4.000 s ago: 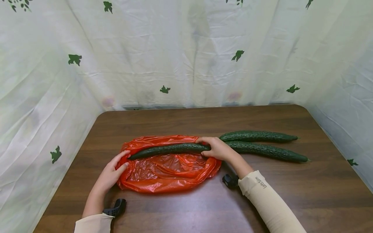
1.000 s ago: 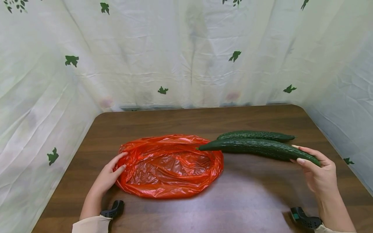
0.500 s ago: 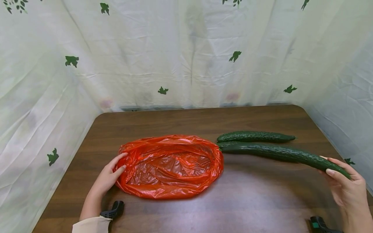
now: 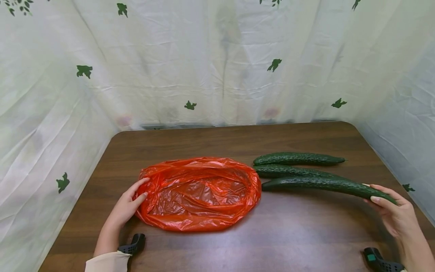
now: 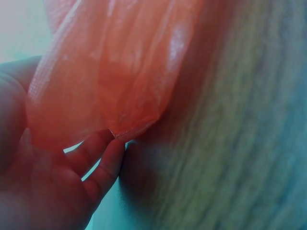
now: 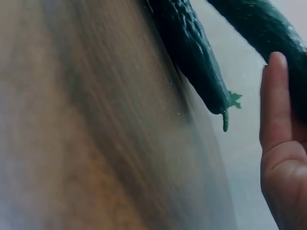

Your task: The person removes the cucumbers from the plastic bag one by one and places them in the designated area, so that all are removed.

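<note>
Into the open mouth of a red plastic bag hook the fingers of my left hand, which grips the bag's left rim. In the left wrist view the thin red film hangs between thumb and fingers. My right hand holds a long dark-green cucumber by its right end, which is raised. The cucumber's left tip lies low beside the bag's right edge. Behind it two more cucumbers rest side by side, a middle one and a farther one. A stemmed cucumber end shows in the right wrist view.
A brown wooden table carries everything. White curtains with green leaf shapes hang behind it and at both sides. A black wrist device is on the left forearm, another on the right.
Four seconds ago the held cucumber lay across the bag; my right hand has carried it rightward. Lately its left tip has swung toward the near side of the others. My left hand stays put.
</note>
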Demonstrator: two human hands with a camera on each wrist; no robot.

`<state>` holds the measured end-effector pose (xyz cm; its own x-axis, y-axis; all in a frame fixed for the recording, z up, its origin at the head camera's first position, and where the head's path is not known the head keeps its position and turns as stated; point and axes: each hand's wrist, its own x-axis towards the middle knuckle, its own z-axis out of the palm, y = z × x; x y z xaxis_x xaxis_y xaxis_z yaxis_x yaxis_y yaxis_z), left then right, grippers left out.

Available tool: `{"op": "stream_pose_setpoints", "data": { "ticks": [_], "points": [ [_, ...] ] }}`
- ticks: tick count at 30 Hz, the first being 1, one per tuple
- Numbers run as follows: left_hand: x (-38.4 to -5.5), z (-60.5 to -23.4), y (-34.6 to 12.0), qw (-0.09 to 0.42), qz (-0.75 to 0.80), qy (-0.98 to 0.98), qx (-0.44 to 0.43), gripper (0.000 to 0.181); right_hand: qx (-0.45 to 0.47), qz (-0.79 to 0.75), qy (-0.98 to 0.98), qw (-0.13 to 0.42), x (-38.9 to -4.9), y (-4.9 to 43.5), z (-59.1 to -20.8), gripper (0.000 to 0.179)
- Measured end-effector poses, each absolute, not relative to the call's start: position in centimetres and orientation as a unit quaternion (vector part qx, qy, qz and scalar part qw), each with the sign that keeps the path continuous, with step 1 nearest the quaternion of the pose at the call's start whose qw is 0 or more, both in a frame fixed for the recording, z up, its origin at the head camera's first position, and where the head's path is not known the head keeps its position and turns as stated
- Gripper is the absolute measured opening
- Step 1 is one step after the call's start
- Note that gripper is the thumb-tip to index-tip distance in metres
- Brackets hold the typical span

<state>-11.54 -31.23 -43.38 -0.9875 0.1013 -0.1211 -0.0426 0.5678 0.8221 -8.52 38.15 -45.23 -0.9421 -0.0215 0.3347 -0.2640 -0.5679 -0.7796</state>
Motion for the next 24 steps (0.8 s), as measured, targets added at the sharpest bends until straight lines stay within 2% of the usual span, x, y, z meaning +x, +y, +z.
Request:
{"op": "stream_pose_setpoints", "data": {
  "ticks": [5,9,16,19,24],
  "points": [
    [-11.6,-43.4,-31.2,0.078,0.467,0.881,0.018,0.049,0.171,0.857,-0.486,0.017,-9.1,38.9,-45.5,0.045],
    [-11.6,-43.4,-31.1,0.077,0.47,0.879,0.02,0.049,0.148,0.802,-0.578,0.015,-9.3,39.8,-45.7,0.043],
    [-11.6,-43.4,-31.2,0.078,0.469,0.879,0.021,0.049,0.029,0.539,-0.842,0.011,-9.4,40.9,-45.2,0.036],
    [-11.6,-43.4,-31.2,0.078,0.47,0.879,0.021,0.05,0.035,0.452,-0.892,0.004,-9.7,40.9,-44.9,0.036],
    [-11.6,-43.5,-31.2,0.075,0.469,0.879,0.025,0.049,0.07,0.445,-0.892,-0.018,-10.3,40.8,-44.6,0.032]
  ]
}}
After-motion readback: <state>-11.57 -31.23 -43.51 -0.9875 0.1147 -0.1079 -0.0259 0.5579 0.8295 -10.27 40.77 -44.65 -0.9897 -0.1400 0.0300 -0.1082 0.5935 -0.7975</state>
